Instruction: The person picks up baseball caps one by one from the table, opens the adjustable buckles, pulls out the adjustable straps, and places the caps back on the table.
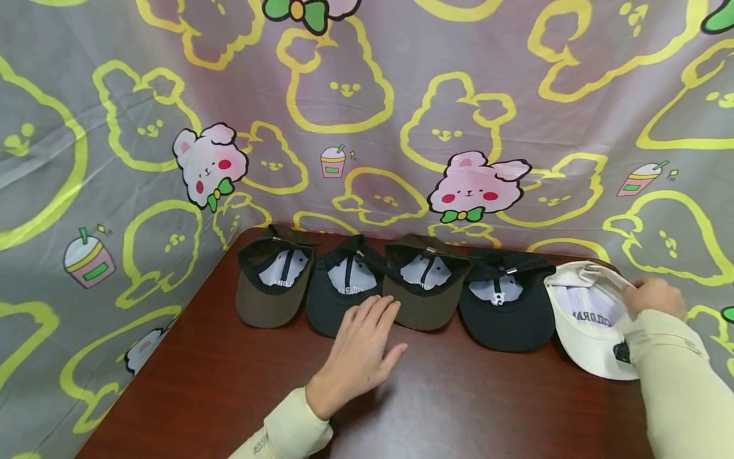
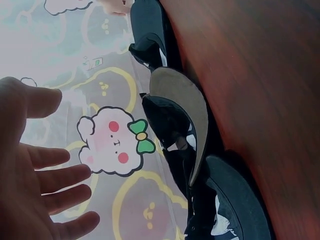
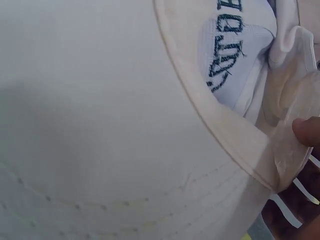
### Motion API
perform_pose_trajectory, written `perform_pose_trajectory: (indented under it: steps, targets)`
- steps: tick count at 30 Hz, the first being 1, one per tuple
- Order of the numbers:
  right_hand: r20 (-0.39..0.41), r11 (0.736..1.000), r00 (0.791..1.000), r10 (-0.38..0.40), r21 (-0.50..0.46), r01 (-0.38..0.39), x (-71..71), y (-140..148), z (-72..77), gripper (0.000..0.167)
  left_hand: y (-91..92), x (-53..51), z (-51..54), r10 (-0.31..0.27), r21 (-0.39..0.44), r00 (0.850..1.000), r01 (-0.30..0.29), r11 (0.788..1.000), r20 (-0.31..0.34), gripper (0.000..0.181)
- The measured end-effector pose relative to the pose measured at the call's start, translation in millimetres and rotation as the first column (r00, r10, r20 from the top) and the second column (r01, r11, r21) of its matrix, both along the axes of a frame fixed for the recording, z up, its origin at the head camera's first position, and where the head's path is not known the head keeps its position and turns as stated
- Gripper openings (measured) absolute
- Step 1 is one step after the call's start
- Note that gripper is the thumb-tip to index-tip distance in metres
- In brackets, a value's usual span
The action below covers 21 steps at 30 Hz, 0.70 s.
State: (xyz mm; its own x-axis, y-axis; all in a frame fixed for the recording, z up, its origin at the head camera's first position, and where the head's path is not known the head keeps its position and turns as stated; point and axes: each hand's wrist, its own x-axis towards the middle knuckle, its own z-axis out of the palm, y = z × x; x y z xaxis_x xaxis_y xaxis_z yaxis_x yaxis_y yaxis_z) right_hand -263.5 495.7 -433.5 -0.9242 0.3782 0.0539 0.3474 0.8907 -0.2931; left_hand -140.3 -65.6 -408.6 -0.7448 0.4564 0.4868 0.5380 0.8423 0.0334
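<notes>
At the right end of a row of caps, my right hand [image 1: 656,298] grips the sweatband edge of a white cap [image 1: 585,350]. In the right wrist view the thumb [image 3: 308,131] presses inside the rim, fingers behind it; dark stitched lettering shows inside. My left hand [image 1: 358,350] hovers with fingers extended, holding nothing, in front of a black cap [image 1: 322,313] and a brown cap [image 1: 425,311]. Another black cap [image 1: 507,333] lies beside the white one, and another brown cap [image 1: 265,305] is at the far left. All show their insides, brims toward me.
The caps stand along the back of a dark reddish-brown table [image 1: 493,408]. Behind and at the left hangs a grey curtain [image 1: 378,70] printed with yellow outlines and pink rabbit faces, close to the caps.
</notes>
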Motion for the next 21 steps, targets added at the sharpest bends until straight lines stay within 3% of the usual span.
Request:
perform_pose_trajectory:
  steps: [5,10,21]
  targets:
    - [-0.087,1.000,0.996,-0.021,-0.018,0.019,3.4,0,2.9,0.039,1.4,-0.5,1.7,-0.005,0.002,1.000,0.005,1.000,0.006,0.063]
    - [-0.170,0.998,0.984,-0.054,-0.047,0.047,7.0,-12,16.5,0.037,3.0,-0.5,2.2,-0.005,-0.002,1.000,0.005,1.000,0.019,0.062]
    - [-0.363,0.993,0.924,-0.117,-0.071,0.098,16.3,-35,52.0,0.039,3.6,2.0,1.3,-0.020,0.018,1.000,0.020,1.000,0.022,0.063]
